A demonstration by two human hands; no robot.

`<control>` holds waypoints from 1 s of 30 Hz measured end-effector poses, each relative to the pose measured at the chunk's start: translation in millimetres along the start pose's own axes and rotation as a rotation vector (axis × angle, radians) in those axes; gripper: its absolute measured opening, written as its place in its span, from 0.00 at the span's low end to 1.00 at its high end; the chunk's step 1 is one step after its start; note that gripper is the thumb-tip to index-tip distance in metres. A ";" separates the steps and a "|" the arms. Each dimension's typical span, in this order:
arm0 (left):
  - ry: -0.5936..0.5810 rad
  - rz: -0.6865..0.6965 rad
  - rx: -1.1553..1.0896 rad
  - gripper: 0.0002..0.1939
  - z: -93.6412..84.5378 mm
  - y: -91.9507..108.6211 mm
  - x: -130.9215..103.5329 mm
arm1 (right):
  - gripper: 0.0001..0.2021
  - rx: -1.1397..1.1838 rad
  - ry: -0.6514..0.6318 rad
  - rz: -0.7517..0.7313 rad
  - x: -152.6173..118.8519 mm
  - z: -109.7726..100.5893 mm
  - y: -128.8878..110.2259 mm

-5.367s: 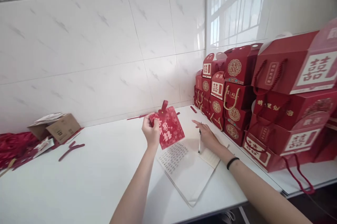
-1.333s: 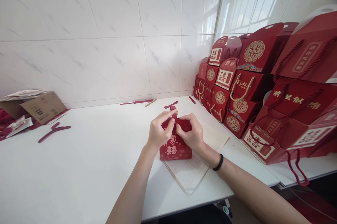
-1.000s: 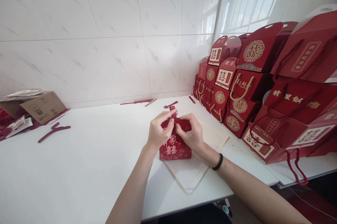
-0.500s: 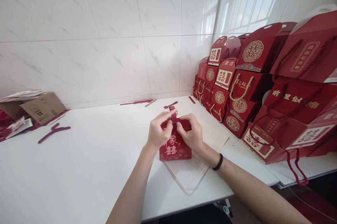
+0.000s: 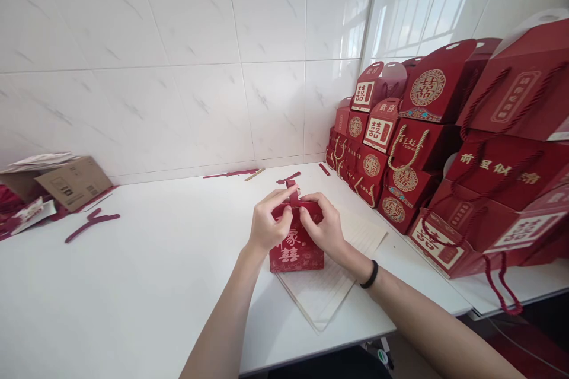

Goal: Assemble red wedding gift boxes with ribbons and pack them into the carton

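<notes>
A small red gift box (image 5: 297, 257) with pale Chinese characters stands upright on a lined paper pad (image 5: 320, 302). From its top rises a dark red ribbon strap (image 5: 291, 189) bent into a loop. My left hand (image 5: 269, 219) is closed at the box's upper left, thumb on the front by the strap and fingers along it. On the upper right, my right hand (image 5: 320, 219) pinches the top edge between thumb and fingers. The far fingers of both hands are hidden behind the box.
Stacked red gift boxes (image 5: 424, 88) with rope handles line the right side. Loose red straps (image 5: 91, 226) lie at left, others (image 5: 231, 173) near the tiled wall. An open cardboard box (image 5: 73, 180) sits at far left. The white table's (image 5: 146, 284) front edge is below.
Almost nothing differs. My right thumb has shifted very slightly to the right along the box's top; the box and my left hand stay in place.
</notes>
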State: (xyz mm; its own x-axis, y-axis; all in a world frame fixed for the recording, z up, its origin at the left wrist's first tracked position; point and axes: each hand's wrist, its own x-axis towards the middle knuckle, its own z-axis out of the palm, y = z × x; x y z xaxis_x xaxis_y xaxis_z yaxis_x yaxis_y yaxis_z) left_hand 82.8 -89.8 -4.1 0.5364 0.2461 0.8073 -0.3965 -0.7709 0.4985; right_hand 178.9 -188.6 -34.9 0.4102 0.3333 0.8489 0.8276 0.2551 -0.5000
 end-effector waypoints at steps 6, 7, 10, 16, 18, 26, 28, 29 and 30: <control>0.000 0.010 0.002 0.23 -0.5 -0.2 0.3 | 0.04 0.038 -0.039 0.024 1.6 -1.3 -0.6; -0.001 0.008 0.000 0.24 -0.6 -0.2 0.3 | 0.04 0.043 -0.043 0.036 1.6 -1.3 -0.4; 0.001 0.001 -0.002 0.24 -0.8 -0.1 0.2 | 0.03 0.052 -0.055 0.059 1.9 -1.6 0.1; 0.004 0.007 0.002 0.23 -0.6 -0.3 0.3 | 0.02 0.086 -0.083 0.085 3.9 -3.1 0.7; 0.003 0.000 -0.002 0.23 -0.6 -0.5 0.1 | 0.02 0.099 -0.092 0.101 4.6 -3.6 0.1; -0.002 -0.029 -0.003 0.23 -0.2 -0.4 -0.7 | 0.03 0.148 -0.107 0.218 6.9 -4.4 -3.4; 0.001 -0.021 -0.002 0.23 -0.1 -0.7 -0.7 | 0.03 0.158 -0.103 0.214 6.6 -4.3 -3.7; 0.000 -0.018 0.000 0.23 -0.1 -1.0 -0.8 | 0.03 0.163 -0.101 0.209 6.4 -4.2 -3.9; -0.001 -0.014 0.003 0.23 -0.1 -1.2 -0.8 | 0.03 0.167 -0.100 0.203 6.2 -4.1 -4.2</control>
State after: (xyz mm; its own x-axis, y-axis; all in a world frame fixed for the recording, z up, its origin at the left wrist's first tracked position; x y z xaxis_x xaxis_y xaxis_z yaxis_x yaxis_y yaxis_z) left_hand 82.8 -89.0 -5.4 0.5431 0.2563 0.7996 -0.3868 -0.7688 0.5091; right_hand 179.5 -191.3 -26.9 0.5142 0.4790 0.7114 0.6541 0.3174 -0.6865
